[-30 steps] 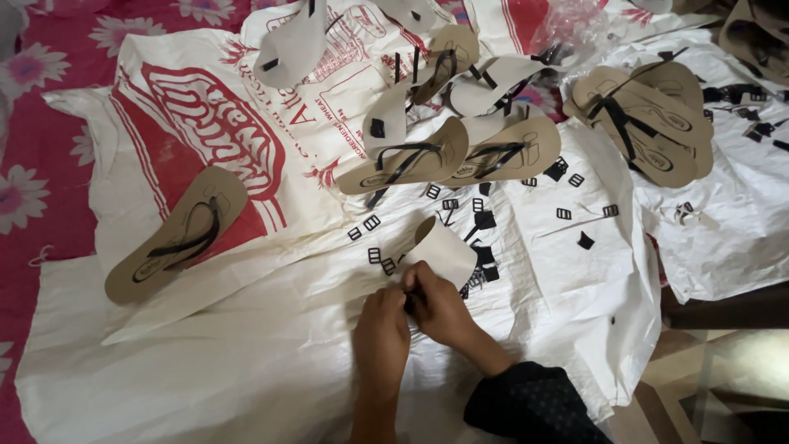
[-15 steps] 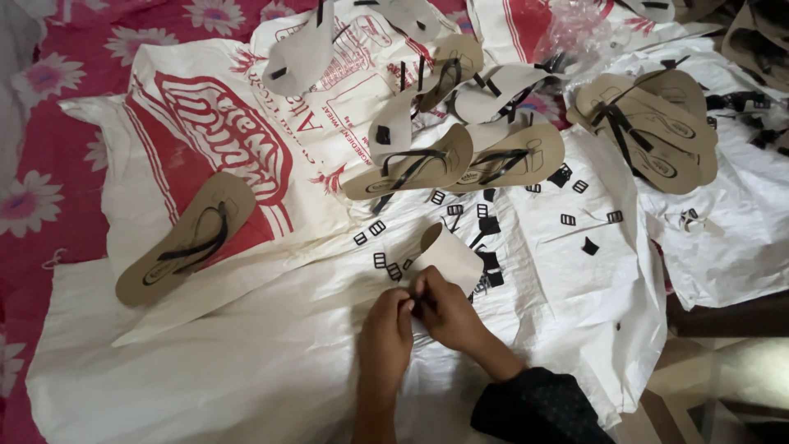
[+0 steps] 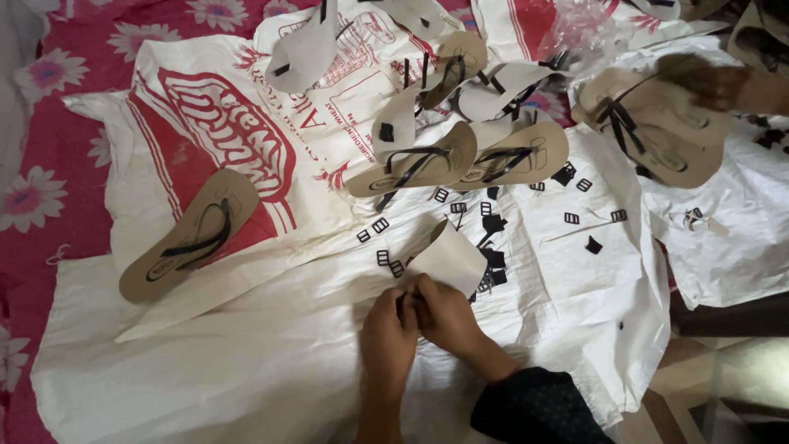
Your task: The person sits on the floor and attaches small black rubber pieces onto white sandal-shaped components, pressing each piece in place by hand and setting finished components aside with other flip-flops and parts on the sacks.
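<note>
The pale sandal sole (image 3: 448,259) lies bottom up on the white sack sheet (image 3: 246,362), its near end gripped by both hands. The left hand (image 3: 388,329) and right hand (image 3: 440,312) press together, fingers closed around the sole's edge and a small black piece that is mostly hidden. Black buckles (image 3: 380,224) lie scattered just beyond. A finished tan sandal (image 3: 189,234) rests well to the left.

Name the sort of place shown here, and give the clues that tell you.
Probably a home workshop floor for assembling sandals: tan sandals and small black buckles lie on white sacks spread over a flowered cloth.
</note>
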